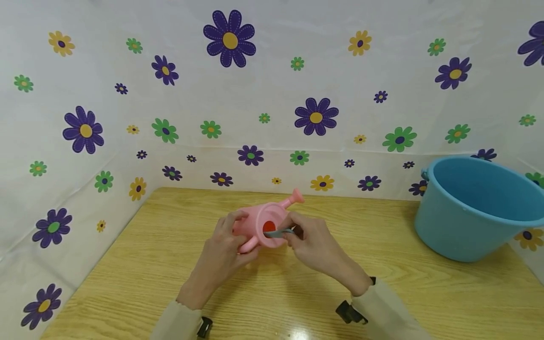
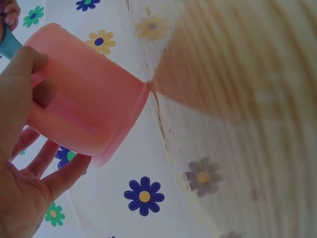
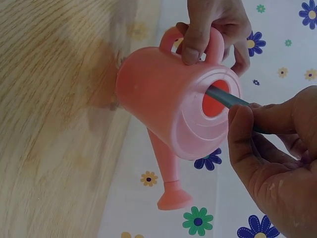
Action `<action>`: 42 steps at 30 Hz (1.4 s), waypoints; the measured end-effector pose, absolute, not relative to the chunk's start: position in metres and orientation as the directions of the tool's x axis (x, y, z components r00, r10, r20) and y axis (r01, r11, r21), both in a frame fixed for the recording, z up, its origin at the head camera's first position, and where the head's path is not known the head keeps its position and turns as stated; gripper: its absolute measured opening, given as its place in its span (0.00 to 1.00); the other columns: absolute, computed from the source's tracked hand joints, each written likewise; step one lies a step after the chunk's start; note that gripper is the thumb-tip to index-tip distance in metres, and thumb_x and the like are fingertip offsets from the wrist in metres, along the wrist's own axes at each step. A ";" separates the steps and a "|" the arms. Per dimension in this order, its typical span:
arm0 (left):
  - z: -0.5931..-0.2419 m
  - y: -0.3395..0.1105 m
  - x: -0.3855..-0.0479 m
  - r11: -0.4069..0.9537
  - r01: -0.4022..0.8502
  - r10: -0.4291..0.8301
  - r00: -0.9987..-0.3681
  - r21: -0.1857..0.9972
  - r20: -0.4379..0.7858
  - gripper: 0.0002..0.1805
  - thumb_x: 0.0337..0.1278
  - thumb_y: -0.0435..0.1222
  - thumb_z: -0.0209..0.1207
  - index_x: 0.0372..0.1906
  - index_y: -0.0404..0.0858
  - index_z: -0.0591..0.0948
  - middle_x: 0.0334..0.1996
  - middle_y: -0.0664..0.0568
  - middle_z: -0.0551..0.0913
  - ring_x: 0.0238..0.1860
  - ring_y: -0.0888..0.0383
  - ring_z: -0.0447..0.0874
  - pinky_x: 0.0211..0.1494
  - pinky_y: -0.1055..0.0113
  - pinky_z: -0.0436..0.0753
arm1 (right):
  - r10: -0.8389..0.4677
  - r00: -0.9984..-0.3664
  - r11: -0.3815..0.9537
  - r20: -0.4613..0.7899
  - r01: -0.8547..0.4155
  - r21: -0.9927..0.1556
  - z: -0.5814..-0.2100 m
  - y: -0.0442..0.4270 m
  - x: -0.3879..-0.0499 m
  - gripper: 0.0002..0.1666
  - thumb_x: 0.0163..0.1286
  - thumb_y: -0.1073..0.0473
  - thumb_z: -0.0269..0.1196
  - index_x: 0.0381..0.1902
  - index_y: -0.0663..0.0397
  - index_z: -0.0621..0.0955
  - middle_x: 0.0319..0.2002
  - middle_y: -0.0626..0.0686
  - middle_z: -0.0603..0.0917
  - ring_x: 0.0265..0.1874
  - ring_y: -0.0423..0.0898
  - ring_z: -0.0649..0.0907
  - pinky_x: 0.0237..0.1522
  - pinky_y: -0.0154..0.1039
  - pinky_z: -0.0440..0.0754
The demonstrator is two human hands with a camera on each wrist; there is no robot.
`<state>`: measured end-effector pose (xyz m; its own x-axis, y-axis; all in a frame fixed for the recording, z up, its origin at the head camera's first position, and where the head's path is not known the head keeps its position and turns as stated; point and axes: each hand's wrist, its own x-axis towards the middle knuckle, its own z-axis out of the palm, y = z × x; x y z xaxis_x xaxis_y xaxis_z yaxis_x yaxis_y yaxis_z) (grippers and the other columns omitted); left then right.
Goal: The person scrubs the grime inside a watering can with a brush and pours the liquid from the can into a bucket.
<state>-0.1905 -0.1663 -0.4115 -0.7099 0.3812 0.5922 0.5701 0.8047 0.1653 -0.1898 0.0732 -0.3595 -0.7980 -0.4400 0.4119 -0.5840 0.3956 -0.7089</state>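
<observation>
A pink toy watering can (image 1: 253, 218) leans over the table, its spout pointing to the back right. My left hand (image 1: 225, 245) grips it around the loop handle and body; in the right wrist view, the thumb presses by the handle (image 3: 215, 47). Between thumb and fingers, my right hand (image 1: 314, 241) pinches a slim blue-grey stick-like piece (image 3: 225, 97). One end of that piece reaches into the can's round top opening, where the inside looks red. Whatever lies deeper in the can is hidden. The left wrist view shows the can's base edge (image 2: 124, 131) close to the tabletop.
A large blue bucket (image 1: 459, 226) stands on the right side of the wood-grain table (image 1: 170, 236). White flower-printed sheeting (image 1: 272, 85) rises behind the table and along its left side. Dark straps (image 1: 350, 312) hang near both wrists.
</observation>
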 end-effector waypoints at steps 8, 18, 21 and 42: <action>-0.411 -0.167 -0.189 0.805 0.566 0.380 -0.720 0.176 0.580 0.12 0.49 0.42 0.77 0.22 0.41 0.87 0.62 0.44 0.74 0.62 0.41 0.76 0.50 0.53 0.91 | -0.440 -0.799 0.391 0.410 -0.582 -0.713 -0.356 0.081 -0.190 0.08 0.70 0.72 0.63 0.38 0.55 0.83 0.23 0.53 0.81 0.20 0.35 0.71 0.20 0.27 0.67; -0.411 -0.168 -0.191 0.805 0.565 0.378 -0.722 0.179 0.579 0.12 0.49 0.42 0.76 0.22 0.40 0.86 0.62 0.44 0.75 0.62 0.41 0.76 0.49 0.52 0.90 | -0.427 -0.798 0.398 0.425 -0.588 -0.704 -0.348 0.091 -0.192 0.10 0.69 0.74 0.61 0.38 0.55 0.83 0.24 0.48 0.79 0.21 0.37 0.73 0.21 0.28 0.70; -0.411 -0.168 -0.191 0.804 0.568 0.380 -0.718 0.176 0.583 0.12 0.48 0.42 0.77 0.22 0.40 0.86 0.62 0.44 0.75 0.61 0.41 0.76 0.49 0.52 0.91 | -0.439 -0.791 0.392 0.427 -0.596 -0.701 -0.346 0.092 -0.192 0.11 0.69 0.75 0.61 0.38 0.55 0.83 0.24 0.47 0.78 0.21 0.37 0.73 0.21 0.28 0.70; -0.411 -0.167 -0.190 0.802 0.572 0.384 -0.716 0.174 0.582 0.11 0.49 0.42 0.76 0.23 0.41 0.87 0.63 0.44 0.74 0.61 0.42 0.76 0.49 0.53 0.91 | -0.554 -0.690 0.370 0.467 -0.706 -0.604 -0.348 0.089 -0.202 0.10 0.68 0.74 0.63 0.34 0.54 0.83 0.25 0.47 0.80 0.22 0.36 0.69 0.24 0.27 0.67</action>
<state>-0.1900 -0.1669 -0.4112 -0.7163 0.3843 0.5824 0.5718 0.8017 0.1743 -0.2022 0.0887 -0.3483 -0.6897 -0.5538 0.4666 -0.7058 0.3699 -0.6042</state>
